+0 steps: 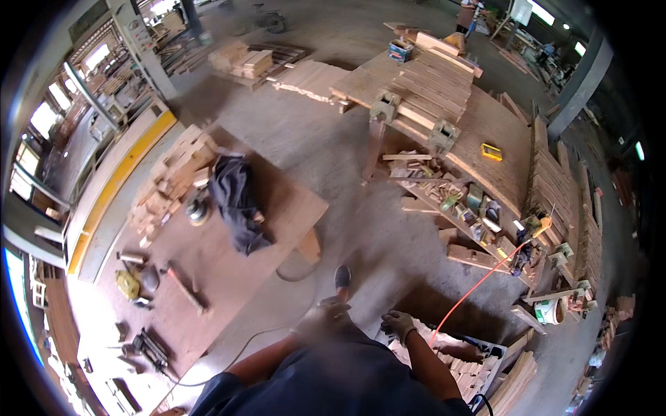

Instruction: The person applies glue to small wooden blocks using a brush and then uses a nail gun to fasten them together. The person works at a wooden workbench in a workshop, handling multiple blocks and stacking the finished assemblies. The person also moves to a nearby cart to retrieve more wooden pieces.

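My left hand (325, 313), in a pale glove, is in front of my body, above the floor near my shoe (342, 277). A blurred smear covers much of it, and its fingers cannot be made out. My right hand (397, 324), in a light glove with dark fingertips, hangs beside a crate (494, 360) of cut wood pieces (463, 369). Its fingers are loosely bent and a little apart, with nothing visible in them. To my left, a brown worktable (229, 298) carries a hammer (186, 288), a dark cloth garment (236, 201) and stacked wood blocks (173, 166).
A workbench (489, 121) at right holds boards (433, 87) and a yellow box (491, 152); its lower shelf is filled with scraps (444, 184). An orange hose (479, 283) runs down towards the crate. A cable (239, 352) trails at left. Pallets of lumber (253, 64) stand farther back.
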{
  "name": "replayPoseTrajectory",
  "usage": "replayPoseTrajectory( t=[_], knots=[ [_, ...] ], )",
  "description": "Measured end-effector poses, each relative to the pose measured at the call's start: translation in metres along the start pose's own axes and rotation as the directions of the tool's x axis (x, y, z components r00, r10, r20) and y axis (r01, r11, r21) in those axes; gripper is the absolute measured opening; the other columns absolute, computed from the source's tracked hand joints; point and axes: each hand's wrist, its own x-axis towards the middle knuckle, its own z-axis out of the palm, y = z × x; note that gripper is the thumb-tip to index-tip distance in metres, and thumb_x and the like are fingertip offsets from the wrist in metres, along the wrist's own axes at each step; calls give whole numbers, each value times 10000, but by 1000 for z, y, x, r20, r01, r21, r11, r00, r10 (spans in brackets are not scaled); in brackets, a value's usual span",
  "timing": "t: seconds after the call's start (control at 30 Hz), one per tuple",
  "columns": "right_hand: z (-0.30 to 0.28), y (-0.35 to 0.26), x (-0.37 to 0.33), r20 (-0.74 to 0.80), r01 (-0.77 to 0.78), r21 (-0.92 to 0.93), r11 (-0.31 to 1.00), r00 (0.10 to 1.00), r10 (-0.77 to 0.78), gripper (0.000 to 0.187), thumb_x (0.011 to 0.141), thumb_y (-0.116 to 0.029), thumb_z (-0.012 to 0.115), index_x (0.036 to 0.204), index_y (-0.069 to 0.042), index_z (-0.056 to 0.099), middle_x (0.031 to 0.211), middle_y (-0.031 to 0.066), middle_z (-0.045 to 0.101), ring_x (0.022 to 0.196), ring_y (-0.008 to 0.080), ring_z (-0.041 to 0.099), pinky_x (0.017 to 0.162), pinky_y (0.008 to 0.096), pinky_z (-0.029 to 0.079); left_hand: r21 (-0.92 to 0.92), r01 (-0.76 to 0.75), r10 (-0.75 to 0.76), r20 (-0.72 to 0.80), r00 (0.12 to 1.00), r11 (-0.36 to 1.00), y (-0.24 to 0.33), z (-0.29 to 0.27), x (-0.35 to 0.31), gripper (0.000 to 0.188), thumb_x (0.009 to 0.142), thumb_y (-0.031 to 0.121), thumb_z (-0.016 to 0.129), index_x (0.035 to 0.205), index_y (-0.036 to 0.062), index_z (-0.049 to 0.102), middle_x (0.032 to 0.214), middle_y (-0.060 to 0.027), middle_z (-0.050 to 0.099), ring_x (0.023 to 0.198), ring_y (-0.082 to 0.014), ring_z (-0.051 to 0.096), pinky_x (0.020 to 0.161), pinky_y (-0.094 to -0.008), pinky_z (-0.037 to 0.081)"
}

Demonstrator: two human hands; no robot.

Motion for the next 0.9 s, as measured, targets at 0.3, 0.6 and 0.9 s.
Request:
replayPoseTrajectory(
  t=[0.3, 0.6, 0.9],
  knots=[
    [-40, -158, 55, -160, 19, -8, 1000, 987, -20, 277, 988, -247, 738, 1134, -12, 735, 906, 101, 739, 737, 187, 703, 652, 354, 582, 98, 1, -8, 64, 998, 995, 37, -66, 164, 271, 962, 282, 663, 1179, 154, 765, 1208, -191, 735, 1135, -374, 701, 960, -474, 557],
    [-53, -240, 91, -176, -52, -48, 998, 983, 43, 264, 982, -226, 719, 1122, -11, 779, 974, 82, 779, 809, 155, 715, 723, 335, 589, 221, -120, 123, 2, 992, 968, 33, -109, 257, 349, 946, 329, 698, 1222, 123, 754, 1168, -194, 754, 1048, -372, 742, 932, -459, 585],
    [-39, -415, 168, 173, 387, -516, 765, 921, -349, 375, 979, -254, 726, 1202, 48, 721, 998, 120, 780, 901, 175, 733, 828, 311, 589, 270, -39, 75, -122, 990, 962, 40, -127, 353, 399, 927, 294, 745, 1258, 69, 739, 1193, -180, 758, 1061, -325, 750, 947, -419, 593]
  ],
)
